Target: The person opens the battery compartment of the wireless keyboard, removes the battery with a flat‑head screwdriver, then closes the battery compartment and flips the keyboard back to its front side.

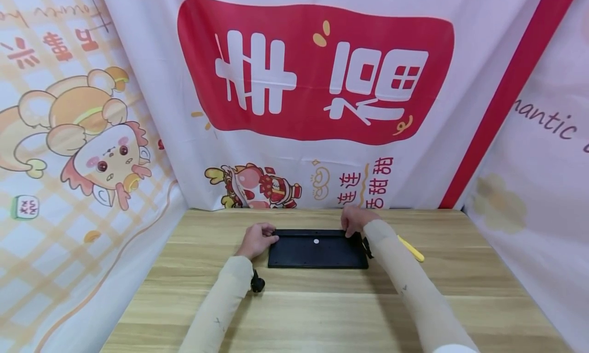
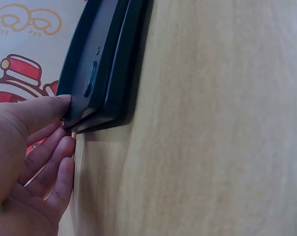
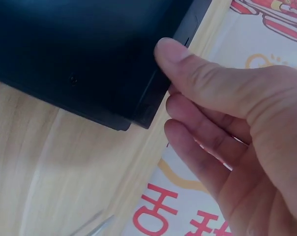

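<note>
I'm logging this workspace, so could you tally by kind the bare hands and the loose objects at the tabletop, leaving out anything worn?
Hands: 2, the left hand and right hand
Flat black panels: 1, the black panel between them
Slim yellow objects: 1, the yellow object beside the right sleeve
Total: 4

front: worktop [image 1: 299, 312] free between left sleeve [image 1: 218, 302] and right sleeve [image 1: 407, 274], up to black board [image 1: 317, 254] | rear: narrow strip, then hanging cloth [image 1: 317, 72] | rear corners: blocked by left hand [image 1: 256, 239], right hand [image 1: 358, 220] | right: yellow tool [image 1: 412, 250] beside sleeve
</note>
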{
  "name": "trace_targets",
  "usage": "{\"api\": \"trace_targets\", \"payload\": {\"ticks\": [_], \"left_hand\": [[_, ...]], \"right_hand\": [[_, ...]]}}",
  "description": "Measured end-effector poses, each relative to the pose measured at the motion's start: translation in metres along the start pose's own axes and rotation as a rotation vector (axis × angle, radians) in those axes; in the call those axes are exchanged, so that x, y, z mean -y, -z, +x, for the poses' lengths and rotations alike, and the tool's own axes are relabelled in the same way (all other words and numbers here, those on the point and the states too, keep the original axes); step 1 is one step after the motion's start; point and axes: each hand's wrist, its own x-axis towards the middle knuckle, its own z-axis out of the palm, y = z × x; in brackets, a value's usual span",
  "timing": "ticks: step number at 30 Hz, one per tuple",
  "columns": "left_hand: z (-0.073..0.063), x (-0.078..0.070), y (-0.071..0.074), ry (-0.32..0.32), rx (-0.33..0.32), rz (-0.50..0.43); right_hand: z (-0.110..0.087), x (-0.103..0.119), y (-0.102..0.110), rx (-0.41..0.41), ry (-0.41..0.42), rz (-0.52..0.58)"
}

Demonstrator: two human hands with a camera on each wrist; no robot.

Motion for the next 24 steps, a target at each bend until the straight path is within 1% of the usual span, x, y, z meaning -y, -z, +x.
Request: {"api": "trace_targets", "payload": {"ticks": [7, 9, 14, 18, 24], "left_hand": [[-0.003, -0.002, -0.001, 0.000, -0.010, 0.012], [-0.004, -0.004, -0.001, 0.000, -0.012, 0.016], [-0.004, -0.011, -0.001, 0.012, -0.013, 0.022], [-0.002, -0.011, -0.001, 0.016, -0.018, 0.027], [-0.002, -0.007, -0.001, 0.013, -0.031, 0.024]], "right_hand": [[0.002, -0.008, -0.005, -0.013, -0.006, 0.088], [0.004, -0.011, -0.005, 0.002, -0.009, 0.092], [0.011, -0.016, 0.000, 0.069, -0.064, 0.118], [0.014, -0.017, 0.002, 0.090, -0.094, 0.132], [0.015, -0.016, 0.002, 0.076, -0.093, 0.157]]}}
